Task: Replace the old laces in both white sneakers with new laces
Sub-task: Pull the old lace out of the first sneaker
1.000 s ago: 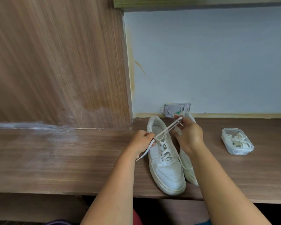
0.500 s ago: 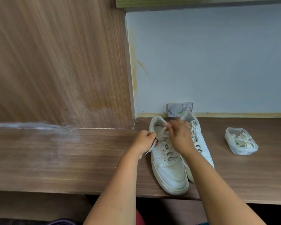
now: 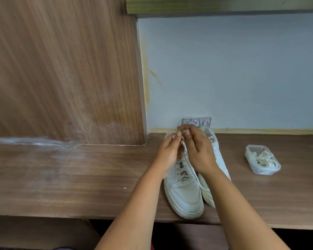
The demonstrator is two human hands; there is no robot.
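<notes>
Where a second earlier the lace was stretched taut between two parted hands, both hands have now drawn together over the collar of the nearer sneaker (image 3: 183,188), which stands toe-outward on the wooden worktop (image 3: 79,177) with the second sneaker (image 3: 218,156) touching its right flank. The left hand (image 3: 168,156) and right hand (image 3: 197,150) meet at the top eyelets, each grip pinching a loop or end of the lace (image 3: 181,137) with fingertips curled; which strand each holds cannot be told. The lower crossings remain threaded, so this reads as work at the top of the lace, whether loosening or knotting is uncertain. Well apart to the right, a clear plastic tub (image 3: 262,160) holds pale coiled laces (image 3: 264,157), seemingly not yet fitted to the second shoe.
</notes>
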